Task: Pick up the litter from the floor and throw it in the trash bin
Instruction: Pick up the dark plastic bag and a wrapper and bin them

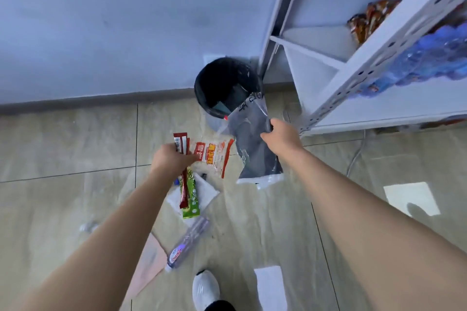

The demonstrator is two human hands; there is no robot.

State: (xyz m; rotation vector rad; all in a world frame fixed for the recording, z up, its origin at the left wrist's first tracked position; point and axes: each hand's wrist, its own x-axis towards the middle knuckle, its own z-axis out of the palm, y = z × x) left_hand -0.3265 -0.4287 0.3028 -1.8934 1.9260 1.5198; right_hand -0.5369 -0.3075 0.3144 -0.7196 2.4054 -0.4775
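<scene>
A round trash bin [202, 91] with a black liner stands against the wall, beside the shelf. My left hand [169, 159] grips a bunch of snack wrappers [214, 159]: a white and orange packet, red sticks and a green stick hanging below the fist. My right hand [280, 134] holds a large grey plastic bag [252, 149] by its edge, its top reaching the bin's rim. On the floor lie a crushed plastic bottle [188, 243], a white tissue [206, 190] and a white sheet [271, 285].
A white metal shelf [358, 76] with snack packs and blue bottles stands at the right. A pink sheet [149, 265] and a small clear scrap [88, 227] lie on the tiled floor at left. My white shoe [206, 290] is at the bottom. A cable runs along the floor at right.
</scene>
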